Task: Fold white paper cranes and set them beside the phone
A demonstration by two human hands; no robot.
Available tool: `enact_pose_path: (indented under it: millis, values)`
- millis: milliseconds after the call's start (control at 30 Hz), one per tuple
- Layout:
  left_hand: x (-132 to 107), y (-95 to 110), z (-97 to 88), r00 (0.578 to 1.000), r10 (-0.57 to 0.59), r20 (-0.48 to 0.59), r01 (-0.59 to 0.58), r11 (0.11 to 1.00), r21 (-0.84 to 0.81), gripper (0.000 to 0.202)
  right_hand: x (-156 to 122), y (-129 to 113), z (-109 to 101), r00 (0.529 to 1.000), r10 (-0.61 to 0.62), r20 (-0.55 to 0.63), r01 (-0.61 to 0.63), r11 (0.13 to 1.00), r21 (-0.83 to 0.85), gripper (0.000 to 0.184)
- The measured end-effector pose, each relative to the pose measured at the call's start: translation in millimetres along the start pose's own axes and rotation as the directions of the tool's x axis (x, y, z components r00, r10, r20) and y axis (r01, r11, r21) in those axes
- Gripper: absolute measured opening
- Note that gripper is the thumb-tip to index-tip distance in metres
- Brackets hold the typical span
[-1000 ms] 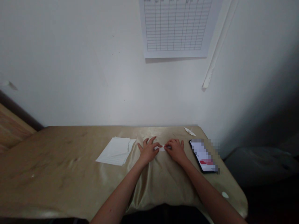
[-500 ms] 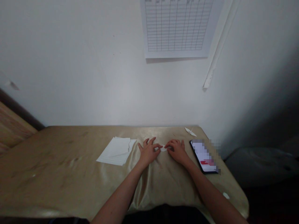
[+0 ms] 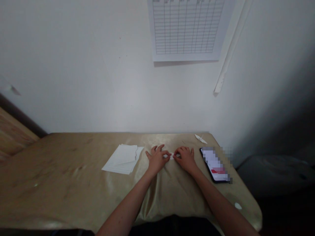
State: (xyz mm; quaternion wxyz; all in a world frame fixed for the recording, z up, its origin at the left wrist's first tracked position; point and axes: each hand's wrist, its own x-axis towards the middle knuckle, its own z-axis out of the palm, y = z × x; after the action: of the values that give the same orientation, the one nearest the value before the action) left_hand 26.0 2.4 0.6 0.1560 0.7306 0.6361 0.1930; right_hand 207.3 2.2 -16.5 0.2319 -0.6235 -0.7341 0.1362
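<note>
1. Long table (image 3: 73,183) draped in shiny gold-beige cloth.
2. Stack of flat white paper sheets (image 3: 120,159), on it.
3. Rectangular black-edged phone (image 3: 211,165), right of the sheets.
4. Bare left hand (image 3: 156,160), grip pinching, thumb to forefinger.
5. Bare right hand (image 3: 186,159), grip pinching likewise.
6. Small white paper piece (image 3: 171,156), between the 2 hands, pinched by both.

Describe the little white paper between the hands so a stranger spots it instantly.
Start at the gold table against the white wall, then find the left hand and right hand over it. The small white paper shows in the gap between them. Unlike the white sheets to its left and the folded white shape near the far right corner, it has both hands on it.
</note>
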Motion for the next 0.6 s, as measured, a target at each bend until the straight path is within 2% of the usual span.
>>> enact_pose_path:
  millis: [267, 433, 600]
  values:
    - [4, -9, -5.9, 0.998, -0.003, 0.056, 0.002, 1.0, 0.016, 0.026, 2, 10, -5, 0.999, 0.023, 0.037, -0.026, 0.998, 0.059, 0.017]
    - [1, -12, -2.8, 1.0, -0.005, 0.016, 0.004, 0.999, 0.043, 0.036, -1, 10, -5, 0.999, 0.016, 0.041, -0.018, 0.998, 0.056, 0.022]
    - [-2, -14, -0.5, 0.999, 0.045, -0.016, -0.045, 0.998, 0.047, 0.03, -5, 10, -5, 0.999, -0.032, 0.014, 0.032, 0.998, 0.051, 0.023]
